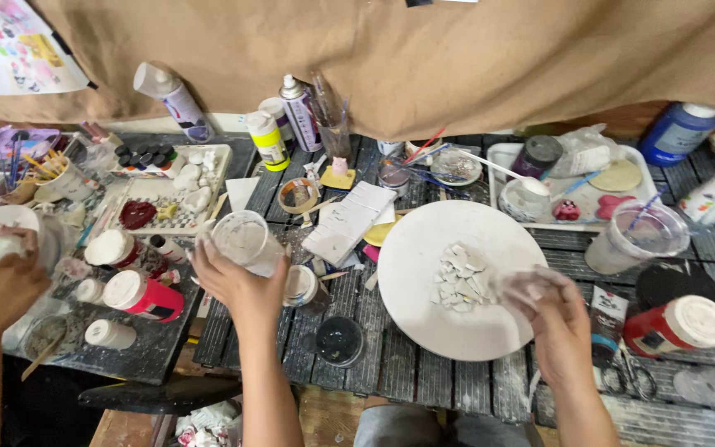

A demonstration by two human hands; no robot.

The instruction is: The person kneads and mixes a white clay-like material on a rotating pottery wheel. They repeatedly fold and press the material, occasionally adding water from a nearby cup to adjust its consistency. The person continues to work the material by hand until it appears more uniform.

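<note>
Here I see little free room; the round white board (424,273) sits near the table's front edge, one pile of white shards (461,277) on it; my left hand (229,277) clasps a clear plastic cup (246,240); my right hand (552,310), fingers curled, blurred, pinches a shard beside the pile.
</note>
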